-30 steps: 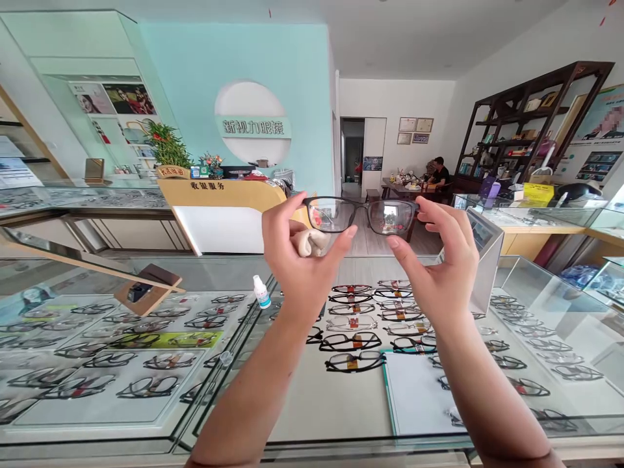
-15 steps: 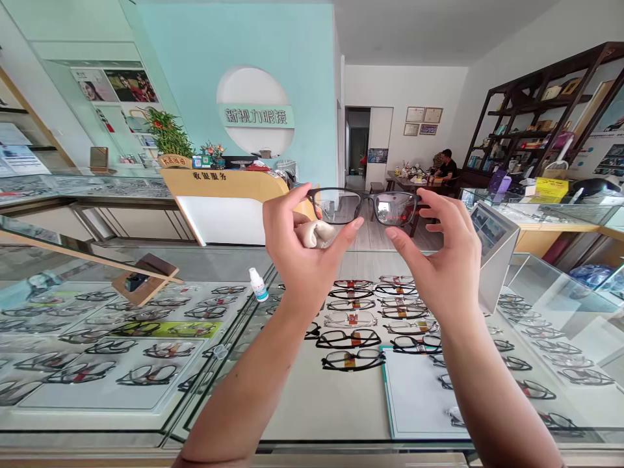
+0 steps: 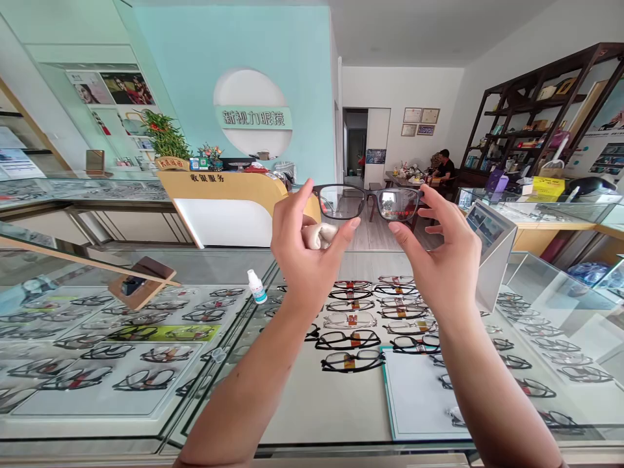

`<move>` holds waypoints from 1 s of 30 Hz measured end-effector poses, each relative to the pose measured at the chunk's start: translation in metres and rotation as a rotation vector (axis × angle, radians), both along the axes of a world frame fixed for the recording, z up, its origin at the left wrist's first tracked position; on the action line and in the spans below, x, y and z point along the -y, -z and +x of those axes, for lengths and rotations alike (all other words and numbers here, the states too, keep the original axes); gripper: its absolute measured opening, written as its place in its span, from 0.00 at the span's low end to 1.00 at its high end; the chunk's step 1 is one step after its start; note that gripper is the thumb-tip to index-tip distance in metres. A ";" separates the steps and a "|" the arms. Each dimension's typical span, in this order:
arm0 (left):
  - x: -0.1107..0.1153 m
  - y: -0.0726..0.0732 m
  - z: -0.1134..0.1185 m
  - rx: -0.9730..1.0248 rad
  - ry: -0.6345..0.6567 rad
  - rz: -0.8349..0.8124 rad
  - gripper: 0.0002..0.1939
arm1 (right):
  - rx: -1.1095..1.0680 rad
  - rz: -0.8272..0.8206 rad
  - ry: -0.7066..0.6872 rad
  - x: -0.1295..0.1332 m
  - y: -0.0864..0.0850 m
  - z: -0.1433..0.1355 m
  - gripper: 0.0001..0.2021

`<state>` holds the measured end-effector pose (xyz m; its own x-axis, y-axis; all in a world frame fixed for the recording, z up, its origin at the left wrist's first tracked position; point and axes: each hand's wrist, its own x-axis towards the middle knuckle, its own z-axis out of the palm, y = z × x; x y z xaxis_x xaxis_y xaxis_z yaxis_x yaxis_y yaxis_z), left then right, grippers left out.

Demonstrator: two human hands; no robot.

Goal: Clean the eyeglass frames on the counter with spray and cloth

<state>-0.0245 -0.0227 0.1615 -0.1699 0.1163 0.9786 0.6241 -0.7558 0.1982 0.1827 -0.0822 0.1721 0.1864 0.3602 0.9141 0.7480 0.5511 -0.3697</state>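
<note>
A pair of dark-framed eyeglasses [image 3: 368, 190] is held up in the air at about the middle of the head view, its lenses upright. My left hand [image 3: 305, 240] pinches the left end of the frame between forefinger and thumb. Tucked in the same palm is a crumpled off-white cloth [image 3: 322, 236]. At the frame's right end, my right hand [image 3: 441, 244] grips with forefinger and thumb, its other fingers loosely curled. Reflections and a small red marking show on the right lens. Below both hands lie rows of eyeglasses [image 3: 350, 339] in the glass display case.
A white dropper bottle [image 3: 256, 286] stands on the glass counter [image 3: 292, 416], left of my forearm. A wooden stand [image 3: 141, 283] sits farther left, and a tilted display board [image 3: 491, 250] is at right. Beyond are a reception desk [image 3: 224, 211] and a seated person [image 3: 443, 168].
The eyeglasses have shifted slightly right and tilted a little differently, with both hands still on them. My left hand has moved slightly right. The camera view has shifted a little.
</note>
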 end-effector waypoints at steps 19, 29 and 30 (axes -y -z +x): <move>0.009 -0.001 0.007 0.061 0.078 -0.058 0.35 | 0.048 0.006 0.092 0.000 0.002 -0.003 0.32; 0.009 0.000 0.009 0.048 0.017 -0.041 0.36 | 0.030 -0.004 0.081 0.001 0.001 -0.004 0.31; 0.010 0.000 0.009 0.048 0.019 -0.039 0.35 | 0.028 -0.006 0.079 0.001 0.000 -0.004 0.31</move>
<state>-0.0153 -0.0326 0.1619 -0.2141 0.1579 0.9640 0.5988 -0.7585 0.2572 0.1785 -0.0832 0.1717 0.1886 0.3513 0.9171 0.7990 0.4881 -0.3512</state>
